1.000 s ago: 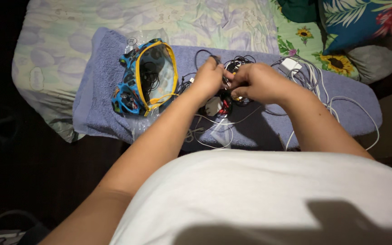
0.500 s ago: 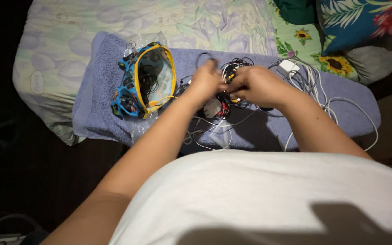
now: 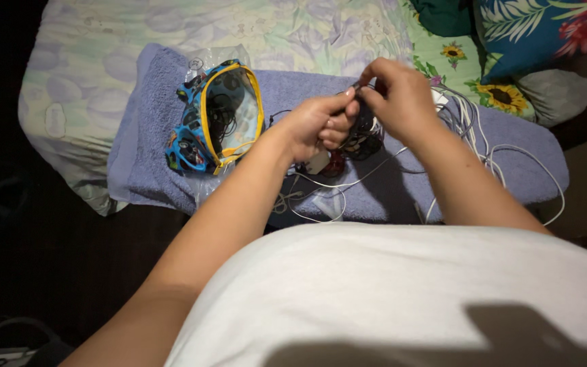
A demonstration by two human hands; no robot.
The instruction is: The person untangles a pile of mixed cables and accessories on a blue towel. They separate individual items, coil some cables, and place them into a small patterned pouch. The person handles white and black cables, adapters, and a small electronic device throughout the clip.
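Note:
My left hand (image 3: 315, 125) and my right hand (image 3: 399, 97) are raised together above a purple towel (image 3: 147, 146), both gripping a bundle of black cables (image 3: 363, 133) that hangs between them. Red and yellow plugs show in the bundle's lower part. Under the hands lies a small white charger (image 3: 318, 162) with thin white cables (image 3: 321, 204) trailing toward the towel's near edge.
A blue patterned pouch with a yellow zip (image 3: 219, 117) lies open at the towel's left, dark cables inside. A heap of white cables with a white plug (image 3: 467, 122) lies at the right. Floral bedding (image 3: 253, 30) and a leafy pillow (image 3: 545, 30) sit beyond. Dark floor at left.
Both hands have lifted the black cable bundle off the towel; my right hand rose and shifted toward the far side, and my left hand's fingers now curl around the bundle.

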